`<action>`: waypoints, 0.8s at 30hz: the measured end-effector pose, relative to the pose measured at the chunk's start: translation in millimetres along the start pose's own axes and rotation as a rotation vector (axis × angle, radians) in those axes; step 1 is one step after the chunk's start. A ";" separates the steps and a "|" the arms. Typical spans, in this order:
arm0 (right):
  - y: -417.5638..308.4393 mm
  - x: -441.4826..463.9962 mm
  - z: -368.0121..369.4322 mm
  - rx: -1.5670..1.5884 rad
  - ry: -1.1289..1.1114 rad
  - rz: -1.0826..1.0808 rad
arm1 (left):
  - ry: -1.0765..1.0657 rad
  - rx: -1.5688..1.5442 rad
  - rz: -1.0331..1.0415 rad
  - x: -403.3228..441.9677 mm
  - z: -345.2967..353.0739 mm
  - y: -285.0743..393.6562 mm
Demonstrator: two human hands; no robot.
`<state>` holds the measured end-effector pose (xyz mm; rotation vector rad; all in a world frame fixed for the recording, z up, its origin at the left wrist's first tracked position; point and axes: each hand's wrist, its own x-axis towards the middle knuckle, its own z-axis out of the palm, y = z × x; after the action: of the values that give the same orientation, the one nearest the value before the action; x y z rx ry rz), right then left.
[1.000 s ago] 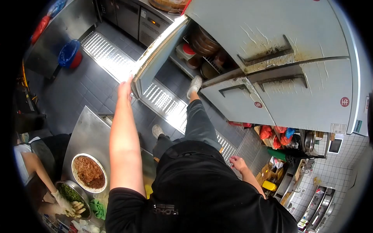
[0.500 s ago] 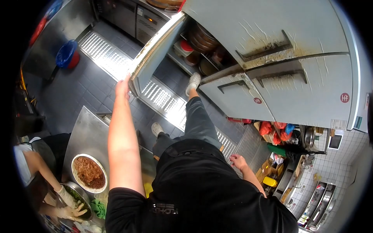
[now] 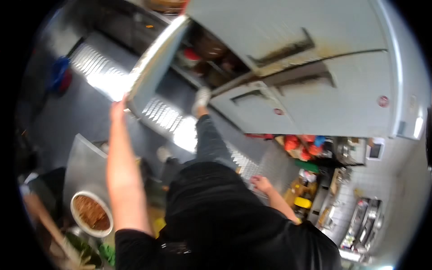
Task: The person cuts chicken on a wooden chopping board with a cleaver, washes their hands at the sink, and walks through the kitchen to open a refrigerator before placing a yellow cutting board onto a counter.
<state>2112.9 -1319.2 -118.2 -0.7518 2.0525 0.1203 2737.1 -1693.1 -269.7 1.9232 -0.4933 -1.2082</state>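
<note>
My left hand [image 3: 119, 109], arm stretched out, is at the outer edge of an open refrigerator door [image 3: 155, 67] and appears to grip it; blur hides the exact finger placement. Behind the door, the lower compartment [image 3: 211, 49] shows dark round containers and a red-topped item. My right hand [image 3: 261, 183] hangs at my side above the floor, holding nothing, its fingers loosely bent and apart. The other refrigerator doors [image 3: 333, 101], with worn dark handles, are closed. One of my feet, in a light clog [image 3: 202, 98], stands close to the open compartment.
A steel table [image 3: 83, 164] on the left bears a white tub of brown minced food [image 3: 92, 213]. A co-worker's gloved hand [image 3: 72, 254] is over a bowl of greens beside it. Metal grating [image 3: 166, 117] crosses the floor. Shelves with red bags [image 3: 292, 143] stand at right.
My view has shifted, so most things sit farther left, and it is blurred now. My left hand stays at the door's edge, and the door remains open. My right hand still hangs empty.
</note>
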 end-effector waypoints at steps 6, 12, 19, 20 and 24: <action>5.8 22.7 -13.2 -0.062 0.009 -0.028 | -0.053 -0.127 0.055 -50.1 34.1 1.5; -37.2 22.4 -2.1 -0.022 -0.011 -0.069 | -0.026 -0.017 0.051 -71.1 55.7 -21.5; -5.4 31.7 18.5 0.039 -0.054 -0.014 | -0.047 -0.078 0.028 -73.8 48.2 -8.8; 1.7 33.2 22.9 0.062 -0.061 0.000 | -0.045 -0.050 0.033 -76.3 44.9 -3.4; 25.3 32.2 32.1 0.117 -0.066 0.018 | -0.023 0.006 -0.002 -56.2 36.5 -9.6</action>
<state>2109.8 -1302.1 -167.2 -0.6487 1.9861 0.0341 2677.9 -1664.5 -253.6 1.9171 -0.5072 -1.2326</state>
